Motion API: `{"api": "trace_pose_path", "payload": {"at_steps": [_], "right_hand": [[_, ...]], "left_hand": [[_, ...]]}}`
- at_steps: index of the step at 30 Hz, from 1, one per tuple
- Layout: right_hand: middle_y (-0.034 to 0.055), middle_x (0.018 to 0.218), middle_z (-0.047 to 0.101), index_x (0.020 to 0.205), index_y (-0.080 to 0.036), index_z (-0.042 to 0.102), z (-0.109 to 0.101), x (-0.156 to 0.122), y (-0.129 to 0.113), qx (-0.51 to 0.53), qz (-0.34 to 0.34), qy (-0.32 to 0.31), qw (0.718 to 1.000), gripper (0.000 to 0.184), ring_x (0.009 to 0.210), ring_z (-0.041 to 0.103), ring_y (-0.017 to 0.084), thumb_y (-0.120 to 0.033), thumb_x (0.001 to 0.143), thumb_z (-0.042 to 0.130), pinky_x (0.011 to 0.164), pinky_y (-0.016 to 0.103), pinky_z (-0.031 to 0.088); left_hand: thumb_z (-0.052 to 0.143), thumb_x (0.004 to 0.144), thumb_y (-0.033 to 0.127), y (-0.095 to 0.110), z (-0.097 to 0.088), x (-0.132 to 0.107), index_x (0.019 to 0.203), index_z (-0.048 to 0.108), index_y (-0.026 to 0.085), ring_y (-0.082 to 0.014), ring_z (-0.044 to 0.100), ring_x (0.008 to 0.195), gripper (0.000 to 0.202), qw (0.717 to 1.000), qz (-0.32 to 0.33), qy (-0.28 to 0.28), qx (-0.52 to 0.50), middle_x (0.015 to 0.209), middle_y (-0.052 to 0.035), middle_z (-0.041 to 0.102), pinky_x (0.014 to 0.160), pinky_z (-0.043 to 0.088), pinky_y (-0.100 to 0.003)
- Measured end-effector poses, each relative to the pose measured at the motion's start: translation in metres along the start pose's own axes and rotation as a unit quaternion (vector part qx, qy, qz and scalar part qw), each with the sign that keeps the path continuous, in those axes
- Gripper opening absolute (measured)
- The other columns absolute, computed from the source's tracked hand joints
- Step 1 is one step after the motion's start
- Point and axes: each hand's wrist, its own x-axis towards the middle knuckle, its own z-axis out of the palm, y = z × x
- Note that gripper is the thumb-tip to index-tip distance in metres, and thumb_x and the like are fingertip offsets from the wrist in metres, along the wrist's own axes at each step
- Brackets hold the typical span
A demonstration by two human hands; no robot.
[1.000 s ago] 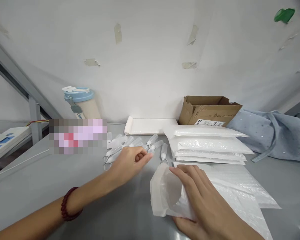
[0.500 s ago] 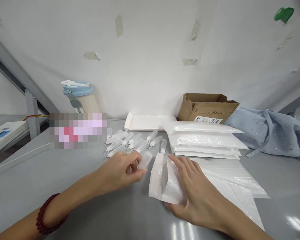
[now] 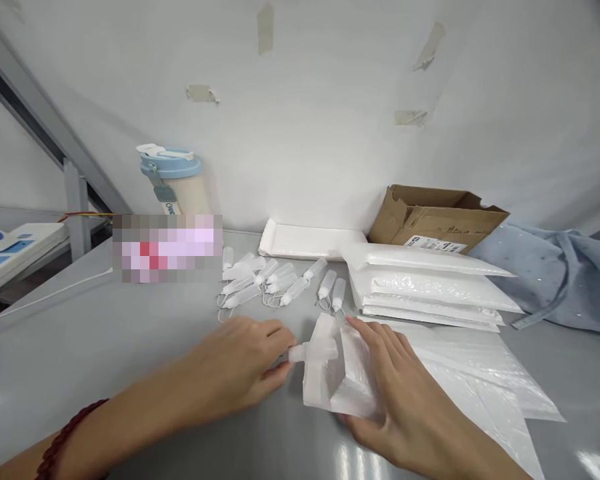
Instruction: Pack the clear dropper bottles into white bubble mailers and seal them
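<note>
A small translucent plastic dropper bottle (image 3: pixel 314 350) lies at the mouth of a white padded pouch (image 3: pixel 343 393) at the table's near middle, its body partly inside. The left hand (image 3: pixel 235 370) pinches the bottle's outer end. The right hand (image 3: pixel 395 393) grips the pouch and spreads its mouth. Insertion appears about half done. About 10 loose bottles (image 3: pixel 275 280) lie behind, beside stacked white padded envelopes (image 3: pixel 430 287) on the grey table (image 3: pixel 105 333).

One left hand (image 3: pixel 240 367), one right hand (image 3: pixel 400 393), one small bottle (image 3: pixel 313 350) held, roughly eleven more bottles (image 3: pixel 280 280) lying bunched, one open bag (image 3: pixel 323 390), four padded envelopes (image 3: pixel 430 287), one cardboard box (image 3: pixel 435 217), one cup (image 3: pixel 177 187), four tape scraps (image 3: pixel 203 93), one blue cloth (image 3: pixel 545 273), one bracelet (image 3: pixel 65 440)
</note>
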Motion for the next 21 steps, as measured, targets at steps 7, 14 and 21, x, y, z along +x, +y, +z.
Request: {"api": "trace_pose_path", "payload": {"at_steps": [7, 14, 21], "right_hand": [[0.018, 0.113, 0.05, 0.136, -0.011, 0.018, 0.005, 0.002, -0.002, -0.01, -0.019, 0.011, 1.0, 0.082, 0.102, 0.051, 0.034, -0.023, 0.066, 0.061, 0.083, 0.054, 0.048], [0.0159, 0.111, 0.052, 0.136, -0.016, 0.018, 0.002, 0.001, -0.004, 0.022, -0.009, 0.013, 1.0, 0.075, 0.101, 0.054, 0.033, -0.022, 0.072, 0.057, 0.08, 0.051, 0.049], [0.0178, 0.115, 0.052, 0.135, -0.016, 0.019, -0.003, -0.002, -0.005, 0.019, -0.023, 0.036, 0.999, 0.071, 0.102, 0.055, 0.035, -0.023, 0.074, 0.054, 0.079, 0.051, 0.05]], "left_hand": [[0.043, 0.095, 0.02, 0.003, 0.022, 0.002, 0.104, 0.063, 0.019, -0.0137, 0.062, 0.083, 0.023, 0.981, 0.129, 0.111, -0.097, 0.096, -0.0026, 0.066, 0.077, 0.045, -0.024], [0.048, 0.093, 0.029, -0.021, 0.027, 0.014, 0.095, 0.065, 0.015, -0.0157, 0.061, 0.081, 0.022, 0.956, 0.004, 0.274, -0.103, 0.088, -0.004, 0.069, 0.075, 0.047, -0.026], [0.043, 0.092, 0.027, -0.04, 0.037, 0.036, 0.085, 0.064, 0.015, -0.0204, 0.059, 0.078, 0.025, 0.98, -0.113, 0.164, 0.014, 0.084, -0.007, 0.064, 0.063, 0.04, -0.028]]}}
